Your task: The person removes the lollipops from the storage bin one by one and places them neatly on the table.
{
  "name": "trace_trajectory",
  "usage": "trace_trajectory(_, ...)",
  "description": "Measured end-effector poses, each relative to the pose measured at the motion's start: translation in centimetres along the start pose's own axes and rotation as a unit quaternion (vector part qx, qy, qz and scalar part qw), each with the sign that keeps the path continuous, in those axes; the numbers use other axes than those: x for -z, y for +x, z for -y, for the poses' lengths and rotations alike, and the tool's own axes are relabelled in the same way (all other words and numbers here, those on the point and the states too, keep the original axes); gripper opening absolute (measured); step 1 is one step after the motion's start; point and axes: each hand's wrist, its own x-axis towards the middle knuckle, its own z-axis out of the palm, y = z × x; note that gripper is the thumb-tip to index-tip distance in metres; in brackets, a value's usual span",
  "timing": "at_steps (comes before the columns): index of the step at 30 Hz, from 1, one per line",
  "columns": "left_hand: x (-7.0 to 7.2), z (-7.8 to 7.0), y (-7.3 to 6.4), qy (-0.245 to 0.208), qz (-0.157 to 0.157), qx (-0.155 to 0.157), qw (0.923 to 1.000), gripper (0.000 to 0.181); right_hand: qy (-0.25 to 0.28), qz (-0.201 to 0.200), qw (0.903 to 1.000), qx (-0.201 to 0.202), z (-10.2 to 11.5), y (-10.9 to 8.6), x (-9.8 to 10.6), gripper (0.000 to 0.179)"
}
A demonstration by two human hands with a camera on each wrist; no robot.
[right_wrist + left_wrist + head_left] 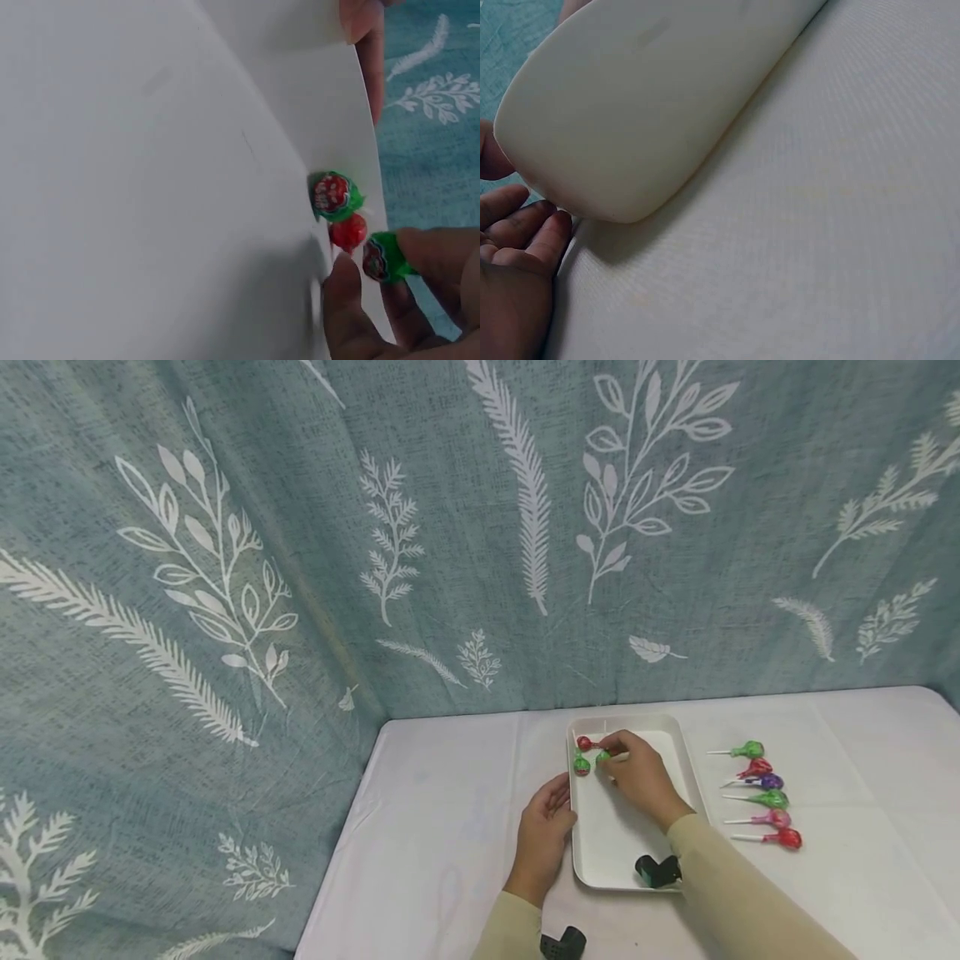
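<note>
A white tray (630,827) lies lengthwise before me. My left hand (542,839) grips its left side, thumb at the rim and fingers against the outer wall (592,180). Over the tray's far left part, my right hand (641,777) pinches a green-wrapped lollipop (384,257) by its wrapper; its stick is mostly hidden. Two more lollipops are in that corner: a red one (584,743) and, nearer me, a green one with a red label (581,766). In the right wrist view the held lollipop is beside the red one.
Right of the tray, several lollipops lie in a column, sticks pointing left: green (750,749), purple (768,782), pink (778,818) and red (789,838) among them. A white cloth covers the table (442,810). Behind hangs a blue-green leaf-patterned curtain (465,527).
</note>
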Motion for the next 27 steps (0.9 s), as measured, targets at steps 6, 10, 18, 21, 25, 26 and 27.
trace_trajectory(6,-0.1,0.0,-0.1,0.010,-0.003,-0.001,0.9999,0.059,0.030,-0.010,0.9993,0.017,0.4,-0.4,1.5,0.028)
trace_trajectory(10,-0.1,0.1,-0.1,0.013,-0.003,-0.003,0.9999,0.059,0.006,-0.016,0.9994,0.028,0.4,-0.8,2.5,0.025)
trace_trajectory(18,-0.1,0.3,0.0,0.012,-0.006,-0.008,0.9999,0.059,0.019,-0.007,0.9998,-0.001,0.7,-2.2,4.8,0.032)
trace_trajectory(21,-0.1,0.3,-0.1,0.011,-0.005,-0.009,0.9999,0.059,0.043,0.000,0.9991,-0.007,0.7,-2.8,5.6,0.033)
trace_trajectory(25,-0.1,0.3,0.0,0.011,-0.005,-0.010,0.9999,0.058,0.057,-0.005,0.9983,-0.006,0.6,-3.5,6.5,0.033)
trace_trajectory(26,-0.1,0.2,-0.1,0.011,-0.005,-0.011,0.9999,0.058,0.054,-0.009,0.9985,-0.004,0.6,-3.7,6.7,0.032)
trace_trajectory(27,-0.1,0.2,-0.1,0.012,-0.005,-0.011,0.9999,0.058,0.050,-0.013,0.9987,-0.003,0.6,-3.8,6.9,0.032)
